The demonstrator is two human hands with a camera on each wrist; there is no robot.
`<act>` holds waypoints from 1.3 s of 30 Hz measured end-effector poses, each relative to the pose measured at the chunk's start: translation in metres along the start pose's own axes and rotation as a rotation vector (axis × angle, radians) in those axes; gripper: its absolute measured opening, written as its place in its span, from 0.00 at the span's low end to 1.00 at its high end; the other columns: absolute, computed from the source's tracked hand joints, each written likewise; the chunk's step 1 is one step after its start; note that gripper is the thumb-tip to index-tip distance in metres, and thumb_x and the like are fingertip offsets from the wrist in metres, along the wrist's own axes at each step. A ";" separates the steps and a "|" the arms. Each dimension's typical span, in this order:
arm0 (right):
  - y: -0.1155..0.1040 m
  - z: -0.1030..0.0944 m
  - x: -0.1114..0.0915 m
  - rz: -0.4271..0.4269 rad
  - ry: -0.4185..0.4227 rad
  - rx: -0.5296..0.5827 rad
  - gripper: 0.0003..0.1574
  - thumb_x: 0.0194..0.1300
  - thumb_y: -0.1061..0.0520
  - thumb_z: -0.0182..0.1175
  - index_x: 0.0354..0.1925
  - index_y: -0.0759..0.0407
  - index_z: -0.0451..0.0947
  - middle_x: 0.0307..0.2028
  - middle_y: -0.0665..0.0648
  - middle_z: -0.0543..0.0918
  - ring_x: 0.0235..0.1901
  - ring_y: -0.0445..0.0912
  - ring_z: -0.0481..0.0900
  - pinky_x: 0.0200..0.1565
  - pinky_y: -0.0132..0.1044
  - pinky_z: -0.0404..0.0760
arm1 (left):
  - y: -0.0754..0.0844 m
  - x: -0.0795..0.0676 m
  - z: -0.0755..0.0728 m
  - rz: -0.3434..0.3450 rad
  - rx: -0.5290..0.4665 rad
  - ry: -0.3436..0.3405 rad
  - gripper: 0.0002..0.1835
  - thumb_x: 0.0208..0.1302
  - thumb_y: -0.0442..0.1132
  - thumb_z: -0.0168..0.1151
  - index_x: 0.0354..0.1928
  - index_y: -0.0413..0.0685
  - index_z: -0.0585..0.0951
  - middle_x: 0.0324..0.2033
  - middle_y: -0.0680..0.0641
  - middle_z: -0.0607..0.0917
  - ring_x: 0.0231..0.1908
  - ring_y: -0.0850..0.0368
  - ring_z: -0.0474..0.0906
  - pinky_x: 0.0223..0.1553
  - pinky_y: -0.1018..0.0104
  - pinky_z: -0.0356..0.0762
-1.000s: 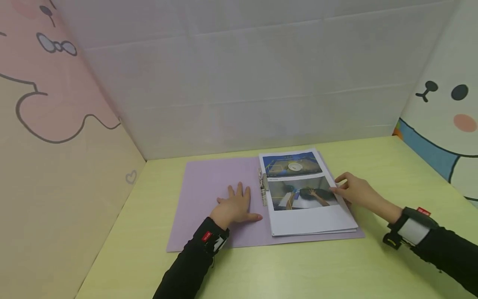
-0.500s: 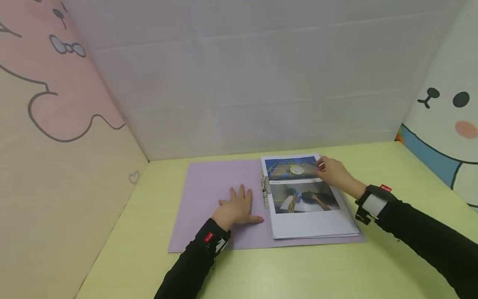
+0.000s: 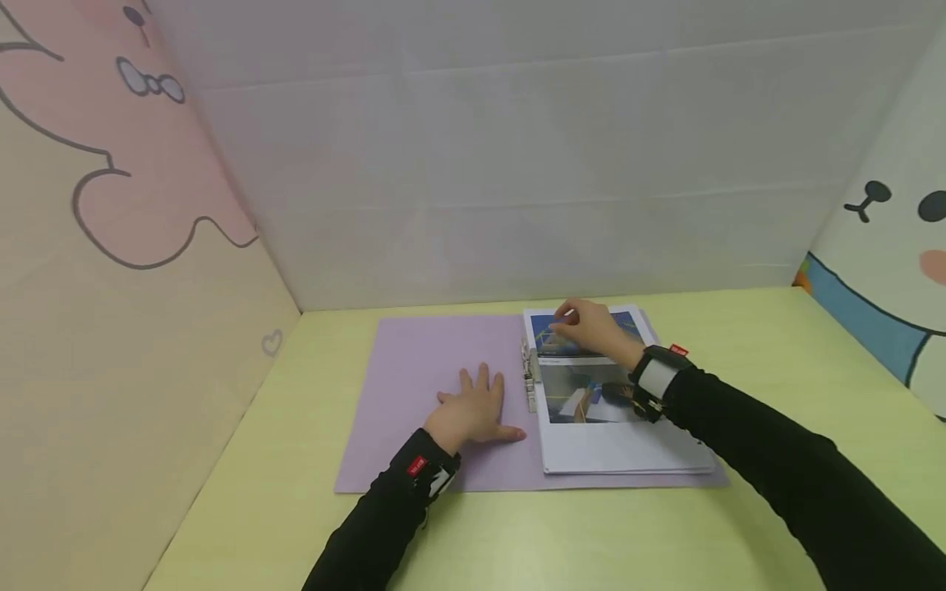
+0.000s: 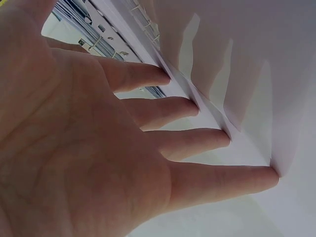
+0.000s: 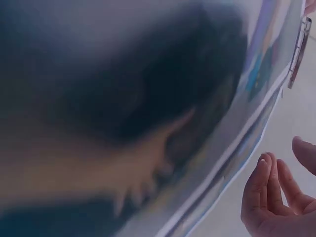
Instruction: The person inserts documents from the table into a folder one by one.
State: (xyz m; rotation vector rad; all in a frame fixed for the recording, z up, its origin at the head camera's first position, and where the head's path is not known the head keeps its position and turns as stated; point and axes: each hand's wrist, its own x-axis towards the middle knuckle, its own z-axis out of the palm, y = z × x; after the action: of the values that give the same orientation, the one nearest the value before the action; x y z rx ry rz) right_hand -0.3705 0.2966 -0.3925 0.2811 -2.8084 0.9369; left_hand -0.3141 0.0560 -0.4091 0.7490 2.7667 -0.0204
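A light purple folder [image 3: 429, 349] lies spread on the table, with a stack of white sheets [image 3: 621, 453] on its right side. Two printed photos show on the top sheet. Along the stack's left edge sits a metal binder clip [image 3: 530, 373]. My left hand [image 3: 469, 412] rests on the folder's left part, fingers spread and straight. My right hand [image 3: 593, 330] is over the upper photo, partly hiding it. In the right wrist view its fingers [image 5: 269, 190] are bent and the thumb stands apart, with nothing between them. My right sleeve covers part of the lower photo.
The pale yellow table [image 3: 562, 542] extends around the folder. A white back panel [image 3: 488, 164] rises behind it. Cartoon-printed panels stand at the left [image 3: 185, 328] and right [image 3: 879, 271].
My right hand has moved left and away from me, from the stack's right edge to over the upper photo. My left hand has kept its place on the folder.
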 end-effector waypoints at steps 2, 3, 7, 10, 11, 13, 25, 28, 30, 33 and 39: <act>-0.001 0.008 0.005 0.007 -0.019 0.025 0.20 0.60 0.52 0.60 0.45 0.65 0.77 0.38 0.66 0.84 0.35 0.53 0.80 0.34 0.48 0.81 | 0.001 -0.001 -0.001 0.002 -0.001 0.000 0.58 0.46 0.74 0.54 0.72 0.44 0.52 0.71 0.36 0.49 0.66 0.30 0.44 0.47 0.23 0.59; -0.002 0.011 0.007 0.012 -0.035 0.040 0.20 0.60 0.51 0.60 0.45 0.65 0.77 0.38 0.66 0.84 0.34 0.53 0.81 0.33 0.47 0.81 | 0.001 -0.001 -0.001 0.002 0.002 -0.001 0.58 0.46 0.74 0.54 0.72 0.44 0.52 0.71 0.36 0.49 0.66 0.30 0.44 0.47 0.23 0.60; -0.005 0.020 0.015 0.049 -0.105 0.078 0.21 0.61 0.49 0.59 0.47 0.61 0.77 0.40 0.65 0.83 0.33 0.51 0.81 0.34 0.46 0.82 | 0.001 0.000 -0.001 -0.001 0.009 -0.005 0.58 0.46 0.74 0.53 0.72 0.44 0.52 0.71 0.36 0.49 0.66 0.31 0.43 0.48 0.23 0.60; -0.006 0.023 0.019 0.073 -0.147 0.082 0.22 0.61 0.47 0.59 0.48 0.61 0.78 0.44 0.66 0.82 0.36 0.52 0.81 0.37 0.47 0.81 | 0.001 0.000 -0.001 -0.004 0.010 -0.003 0.58 0.46 0.74 0.54 0.72 0.45 0.52 0.71 0.36 0.49 0.66 0.31 0.43 0.48 0.23 0.59; -0.007 0.024 0.020 0.081 -0.159 0.077 0.23 0.62 0.47 0.58 0.48 0.61 0.78 0.46 0.66 0.81 0.38 0.53 0.81 0.39 0.48 0.81 | 0.001 0.000 -0.001 -0.005 0.009 -0.003 0.58 0.46 0.74 0.54 0.72 0.45 0.52 0.71 0.36 0.49 0.66 0.31 0.43 0.48 0.23 0.59; -0.007 0.025 0.022 0.093 -0.185 0.067 0.23 0.62 0.47 0.58 0.48 0.61 0.79 0.49 0.67 0.80 0.42 0.54 0.80 0.41 0.49 0.81 | 0.001 0.001 -0.002 -0.007 0.010 -0.002 0.58 0.46 0.74 0.54 0.72 0.45 0.52 0.71 0.36 0.49 0.66 0.31 0.43 0.48 0.23 0.59; -0.008 0.030 0.024 0.097 -0.248 0.051 0.24 0.63 0.46 0.56 0.49 0.62 0.79 0.53 0.67 0.78 0.48 0.57 0.77 0.48 0.51 0.77 | 0.002 0.003 -0.001 -0.013 0.019 -0.013 0.58 0.46 0.74 0.54 0.72 0.45 0.51 0.71 0.36 0.48 0.66 0.31 0.42 0.48 0.23 0.59; -0.006 0.034 0.026 0.107 -0.264 0.046 0.26 0.62 0.44 0.57 0.49 0.61 0.80 0.51 0.65 0.80 0.50 0.58 0.75 0.53 0.53 0.74 | 0.002 0.003 -0.001 -0.012 0.015 -0.008 0.58 0.46 0.74 0.54 0.72 0.45 0.51 0.71 0.36 0.48 0.66 0.31 0.42 0.48 0.22 0.58; -0.006 0.036 0.027 0.116 -0.270 0.031 0.27 0.61 0.43 0.57 0.49 0.60 0.80 0.49 0.64 0.81 0.51 0.57 0.74 0.55 0.53 0.72 | 0.002 0.003 -0.002 -0.011 0.011 -0.006 0.58 0.46 0.74 0.55 0.72 0.45 0.52 0.71 0.36 0.48 0.66 0.31 0.42 0.48 0.22 0.58; -0.008 0.040 0.027 0.160 -0.274 0.021 0.27 0.59 0.41 0.58 0.48 0.59 0.81 0.47 0.62 0.83 0.50 0.55 0.74 0.54 0.52 0.71 | 0.001 0.003 -0.003 -0.008 0.004 -0.007 0.58 0.46 0.73 0.55 0.72 0.44 0.52 0.71 0.36 0.48 0.66 0.31 0.42 0.48 0.22 0.58; -0.012 0.040 0.025 0.230 -0.270 0.019 0.28 0.59 0.40 0.59 0.47 0.58 0.82 0.47 0.61 0.83 0.49 0.55 0.74 0.53 0.52 0.72 | 0.002 0.003 -0.003 -0.004 0.008 -0.019 0.58 0.46 0.74 0.55 0.72 0.44 0.52 0.71 0.36 0.49 0.66 0.30 0.43 0.48 0.22 0.58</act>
State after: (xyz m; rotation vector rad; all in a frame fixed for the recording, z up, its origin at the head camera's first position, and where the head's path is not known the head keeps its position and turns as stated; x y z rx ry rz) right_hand -0.3962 0.2591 -0.4118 0.0924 -3.1333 1.0427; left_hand -0.3161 0.0595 -0.4065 0.7416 2.7519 -0.0389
